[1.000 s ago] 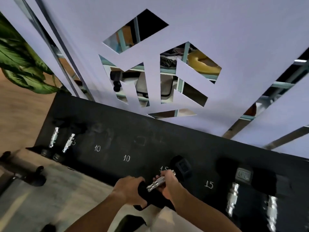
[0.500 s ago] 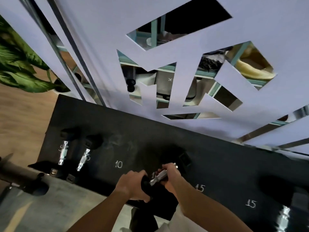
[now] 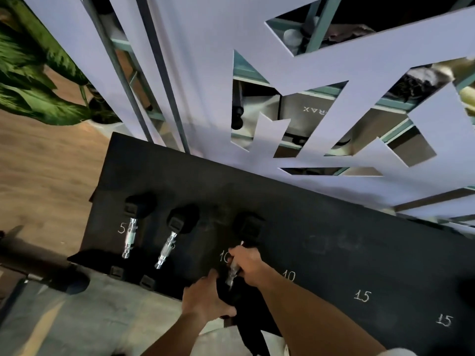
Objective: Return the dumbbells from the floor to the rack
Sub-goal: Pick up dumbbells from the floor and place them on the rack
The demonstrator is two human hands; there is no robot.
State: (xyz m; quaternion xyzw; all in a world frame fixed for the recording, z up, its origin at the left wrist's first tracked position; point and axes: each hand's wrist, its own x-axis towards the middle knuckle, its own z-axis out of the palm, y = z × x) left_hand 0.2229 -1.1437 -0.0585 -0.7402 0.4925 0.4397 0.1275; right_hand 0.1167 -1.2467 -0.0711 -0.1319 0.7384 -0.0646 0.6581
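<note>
Three dumbbells show on the black rack (image 3: 334, 242): the one in hand, a hex dumbbell (image 3: 248, 228), lies at the chalked "10" (image 3: 224, 257) toward the rack's front edge, its far head resting on the rack top and its near head at the front edge; the right hand (image 3: 248, 264) is clamped around its chrome handle, and the left hand (image 3: 205, 298) cups the near head, fingers wrapped on it; the two hands sit just beside each other. Two smaller dumbbells lie near the rack's left edge, one (image 3: 132, 228) beside a chalked "5" (image 3: 121, 228), the other (image 3: 171, 236) just to its right, both with heads toward the back and chrome handles running to the front edge. Chalk marks read, going right along the front: a second "10" (image 3: 289, 275), a "15" (image 3: 362, 295) and another "15" (image 3: 444, 320); five numbers are legible in all. Behind the rack's back edge stands a pale lilac cut-out panel (image 3: 210, 73); through one opening a grey box (image 3: 313, 114) shows letters reading "RAX", seen reversed and partly hidden. A green leafy plant (image 3: 28, 80) stands beyond the rack's back-left corner, over wooden flooring (image 3: 43, 163).
</note>
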